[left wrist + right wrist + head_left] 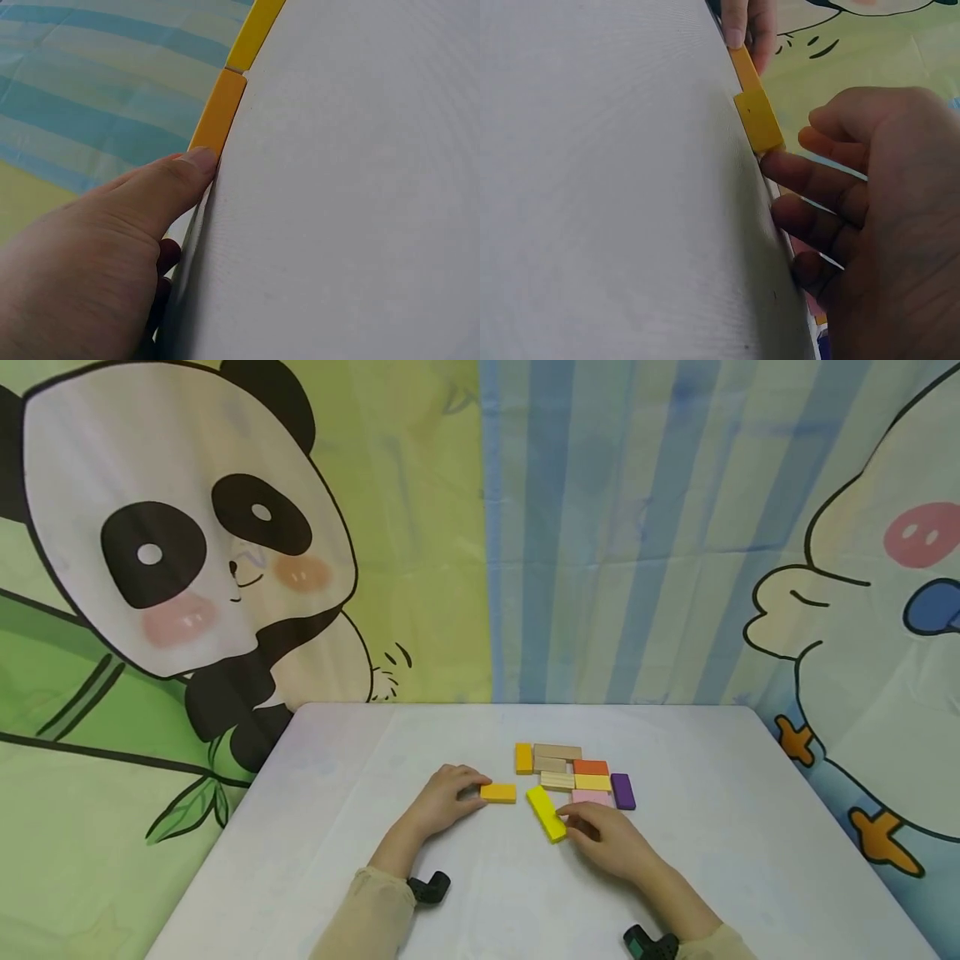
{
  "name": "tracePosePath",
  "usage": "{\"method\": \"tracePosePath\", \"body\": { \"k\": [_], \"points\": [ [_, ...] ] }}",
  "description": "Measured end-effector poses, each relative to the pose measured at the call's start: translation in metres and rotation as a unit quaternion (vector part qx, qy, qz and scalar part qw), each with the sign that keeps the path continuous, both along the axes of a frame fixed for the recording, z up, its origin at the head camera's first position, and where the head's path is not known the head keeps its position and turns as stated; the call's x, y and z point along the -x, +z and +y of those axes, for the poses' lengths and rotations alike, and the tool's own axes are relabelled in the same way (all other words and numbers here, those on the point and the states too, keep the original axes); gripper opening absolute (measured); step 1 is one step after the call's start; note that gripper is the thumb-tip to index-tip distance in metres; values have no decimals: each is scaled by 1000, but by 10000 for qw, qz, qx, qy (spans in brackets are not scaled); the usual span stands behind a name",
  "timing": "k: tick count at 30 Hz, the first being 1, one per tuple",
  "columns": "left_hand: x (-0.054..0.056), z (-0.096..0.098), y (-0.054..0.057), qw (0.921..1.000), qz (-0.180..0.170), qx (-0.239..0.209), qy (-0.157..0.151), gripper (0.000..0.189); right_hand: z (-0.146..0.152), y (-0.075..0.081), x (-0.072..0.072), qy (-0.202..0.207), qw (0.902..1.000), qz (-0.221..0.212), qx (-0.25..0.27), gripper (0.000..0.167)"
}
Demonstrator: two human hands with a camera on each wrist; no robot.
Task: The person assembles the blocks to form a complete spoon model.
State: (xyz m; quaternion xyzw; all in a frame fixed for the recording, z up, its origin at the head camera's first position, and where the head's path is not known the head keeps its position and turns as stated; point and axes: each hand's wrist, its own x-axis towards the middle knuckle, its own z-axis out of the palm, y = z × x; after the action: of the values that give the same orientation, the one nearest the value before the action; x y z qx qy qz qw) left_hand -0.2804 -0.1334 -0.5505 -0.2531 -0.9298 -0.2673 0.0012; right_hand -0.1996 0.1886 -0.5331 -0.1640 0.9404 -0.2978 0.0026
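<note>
My left hand point(441, 799) pinches the left end of an orange-yellow block point(498, 793) that lies on the white table. Its thumb point(196, 159) shows on the block in the left wrist view. Just right of that block a bright yellow block point(546, 814) lies slanted, its near end toward me. Beside this near end is my right hand point(611, 839), its fingers loosely bent and spread. In the right wrist view one fingertip point(772, 163) is right at the end of the yellow block, with thumb and fingers not closed round it.
Behind the right hand several blocks lie grouped: a purple block point(622, 791), a pink block point(591, 797), a red-orange block point(591, 767), plain wooden ones and yellow ones. The white table point(337, 760) ends at a cloth backdrop point(420, 527) with cartoon animals.
</note>
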Motion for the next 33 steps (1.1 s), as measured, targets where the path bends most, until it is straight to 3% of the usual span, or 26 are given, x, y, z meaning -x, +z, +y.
{"method": "tracePosePath", "body": {
  "k": [4,7,12,17,25,33],
  "points": [
    [0,-3,0,10000,-32,36,13,35,-2,4,3,408,9983,-237,340,27],
    [0,-3,1,10000,-35,54,-29,36,-1,10,9,635,9964,-432,349,39],
    [-1,0,5,9999,34,18,-92,36,-1,22,27,1195,9882,-943,-162,72],
    [-1,3,6,10000,4,-44,-89,36,-6,32,39,1626,9767,-1244,-644,82],
    [1,6,5,10000,2,-43,-43,35,-9,29,41,1613,9780,-820,-1037,77],
    [0,4,3,10000,44,-30,-19,37,-10,25,36,1548,9821,-560,-912,81]
  ]
}}
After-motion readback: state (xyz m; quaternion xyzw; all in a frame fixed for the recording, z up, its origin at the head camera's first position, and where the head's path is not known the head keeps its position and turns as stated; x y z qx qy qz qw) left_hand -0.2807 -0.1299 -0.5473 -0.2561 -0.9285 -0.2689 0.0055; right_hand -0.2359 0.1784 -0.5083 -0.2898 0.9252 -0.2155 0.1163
